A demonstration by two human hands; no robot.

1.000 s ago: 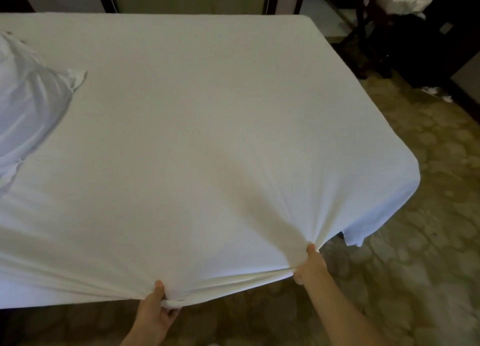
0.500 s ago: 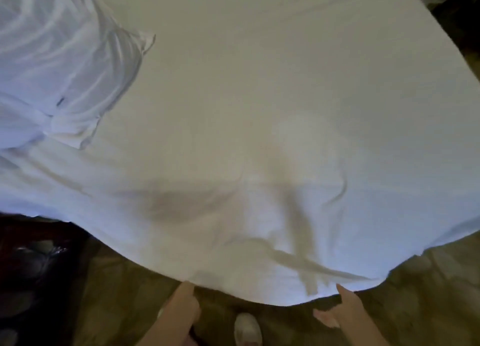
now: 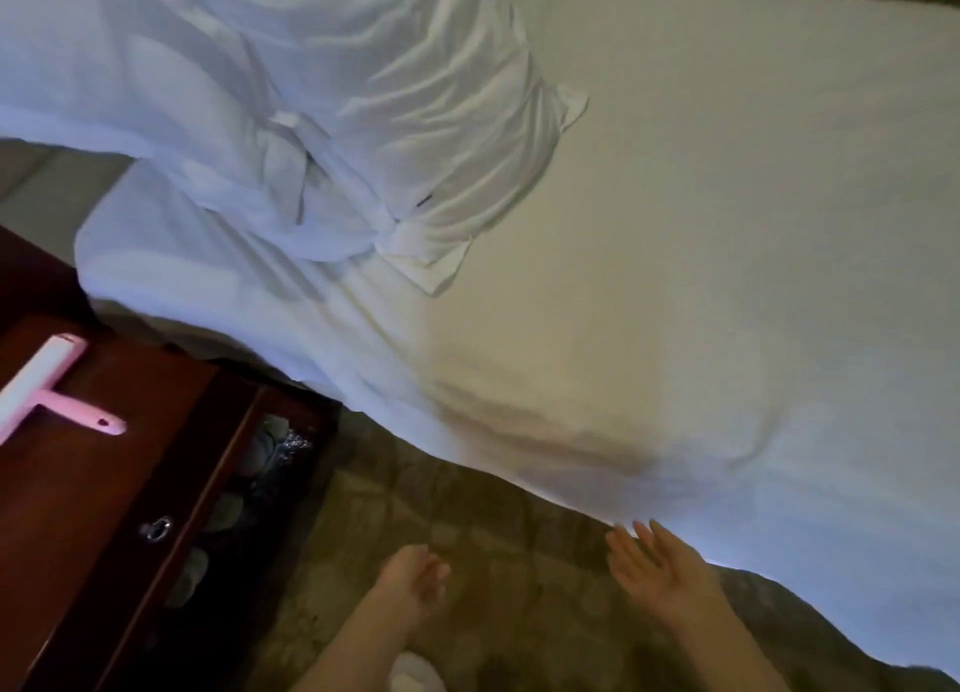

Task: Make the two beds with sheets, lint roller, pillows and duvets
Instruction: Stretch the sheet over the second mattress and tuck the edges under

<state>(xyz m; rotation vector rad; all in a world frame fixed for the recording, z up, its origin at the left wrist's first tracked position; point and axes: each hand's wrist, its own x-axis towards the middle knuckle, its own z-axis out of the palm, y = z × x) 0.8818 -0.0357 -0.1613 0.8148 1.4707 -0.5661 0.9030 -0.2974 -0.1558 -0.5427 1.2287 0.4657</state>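
Observation:
A white sheet (image 3: 701, 276) covers the bed and hangs over its near edge. A crumpled white pillow (image 3: 405, 135) lies on the bed at the upper left, with more rumpled white bedding (image 3: 130, 68) beside it. A pink and white lint roller (image 3: 47, 387) lies on the dark wooden nightstand (image 3: 93, 483) at the left. My right hand (image 3: 660, 567) is spread flat, palm up, its fingertips at the sheet's hanging edge. My left hand (image 3: 410, 582) hangs free over the floor with loosely curled fingers, holding nothing.
Patterned brown carpet (image 3: 493, 525) runs between the nightstand and the bed. The nightstand has a metal ring pull (image 3: 156, 529) on its front. A white-socked foot (image 3: 415, 673) shows at the bottom edge.
Both hands let go of the sheet's edge that they gripped a second ago. The view swung left, bringing in the pillow, then the nightstand and lint roller.

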